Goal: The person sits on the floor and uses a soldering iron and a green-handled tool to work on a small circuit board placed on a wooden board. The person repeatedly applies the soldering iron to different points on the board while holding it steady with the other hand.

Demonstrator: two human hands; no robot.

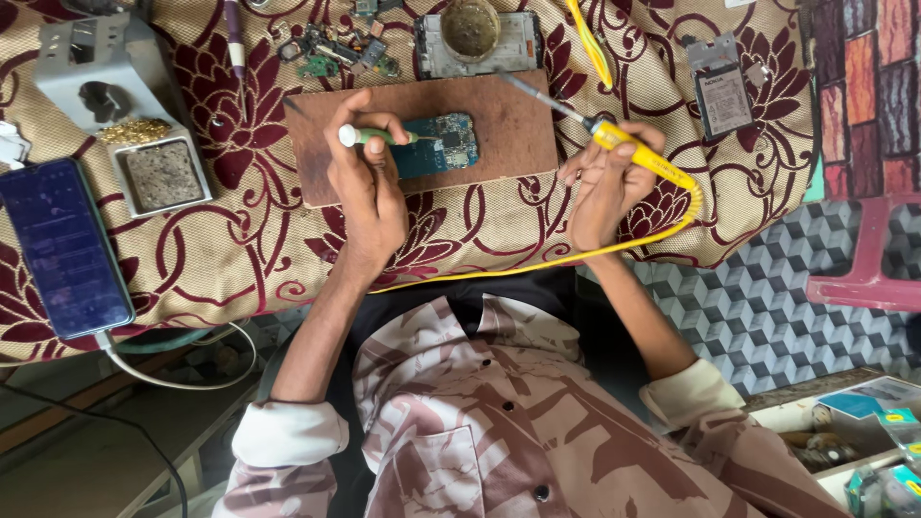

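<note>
The table (240, 240) in front of me is spread with a cream and maroon flowered cloth. A dark phone (62, 245) lies on it at my far left, plugged into a white cable. Beside it stands a grey stand (91, 67) with a sponge tray (158, 177). A brown wooden board (508, 134) sits in the middle of the cloth, and the blue-green circuit board (446, 144) lies flat on its left half.

My right hand (604, 187) has its grip clenched round the yellow soldering iron (633, 153). Its tip points up and away over the wooden board's far right corner, well apart from the circuit board. Its yellow cord (576, 254) loops back toward me.

My left hand (369, 182) has its grip closed on a small green-handled screwdriver (369, 135), with the point resting at the circuit board's left edge.

I judge this is the steadying step: the circuit board is pinned and the iron waits aside. The next move, I think, calls for bringing the hot tip down onto one small spot while the left grip keeps the circuit board from sliding. Loose small parts (331, 48) lie beyond the wooden board.
</note>
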